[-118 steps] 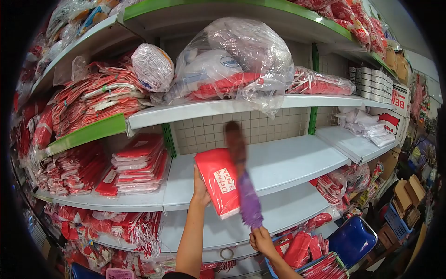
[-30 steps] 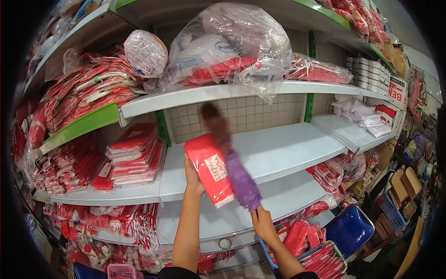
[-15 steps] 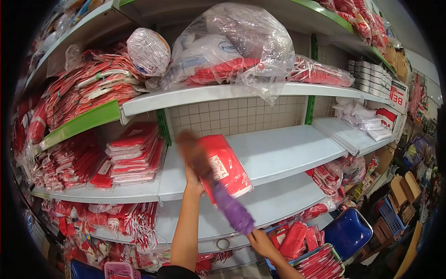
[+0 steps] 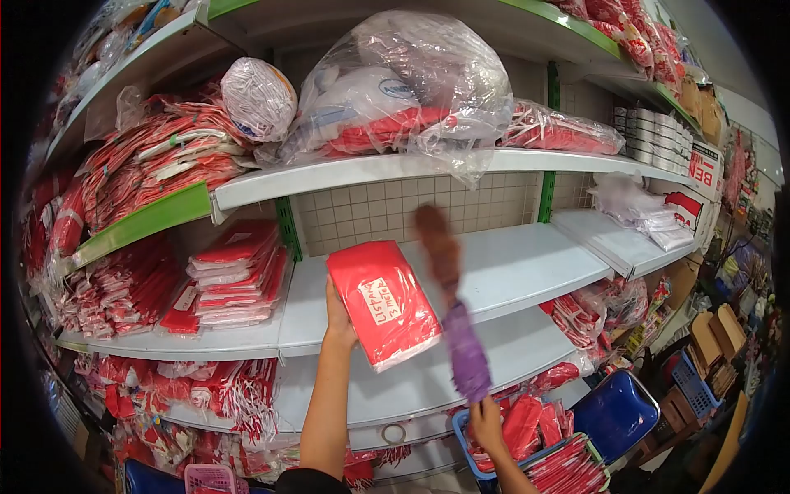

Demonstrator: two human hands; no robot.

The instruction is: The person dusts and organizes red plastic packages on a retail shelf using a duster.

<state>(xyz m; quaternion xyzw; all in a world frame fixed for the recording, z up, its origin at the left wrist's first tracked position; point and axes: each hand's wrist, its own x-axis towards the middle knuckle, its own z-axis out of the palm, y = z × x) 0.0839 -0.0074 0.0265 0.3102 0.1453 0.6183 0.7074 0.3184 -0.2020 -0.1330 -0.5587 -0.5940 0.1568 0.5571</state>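
My left hand (image 4: 338, 316) grips the left edge of a flat red package (image 4: 403, 325) in clear plastic, holding it tilted in front of the shelf. A white label with handwriting shows on its face. In my right hand (image 4: 487, 420) is the lower end of a feather duster (image 4: 467, 350), purple below and brown above, blurred by motion. The duster points upward just right of the package, over the pale middle shelf (image 4: 527, 263).
A stack of similar red packages (image 4: 239, 276) sits on the shelf at left. Large plastic bags (image 4: 403, 90) fill the shelf above. Below right, a blue basket (image 4: 462, 436) holds red packets, near a blue chair or stool seat (image 4: 617, 414). A pink basket (image 4: 210, 479) stands at bottom left.
The duster has swung right, off the front of the package. My right hand has shifted right, and the package's label now shows fully.
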